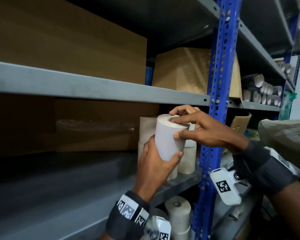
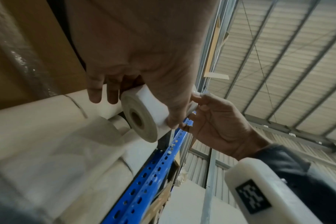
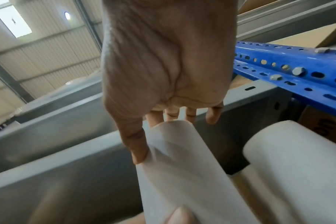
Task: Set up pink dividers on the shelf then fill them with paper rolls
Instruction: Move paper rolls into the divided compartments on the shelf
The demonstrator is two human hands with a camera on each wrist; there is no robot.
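Both hands on one white paper roll (image 1: 168, 137), held upright & slightly tilted in front of the shelf (image 1: 93, 89) opening. Left hand (image 1: 156, 163) grips its lower part from below, thumb on the near side. Right hand (image 1: 204, 129) holds the top: fingers over the upper end, thumb on the side. Behind it, cream rolls (image 1: 187, 158) stand stacked at the right end of the shelf, next to a blue perforated upright (image 1: 215, 101). Cardboard boxes (image 1: 68, 40) on the shelf above; more boxes behind at left. More rolls on the level below. Dark tubes (image 1: 263, 90) far right.
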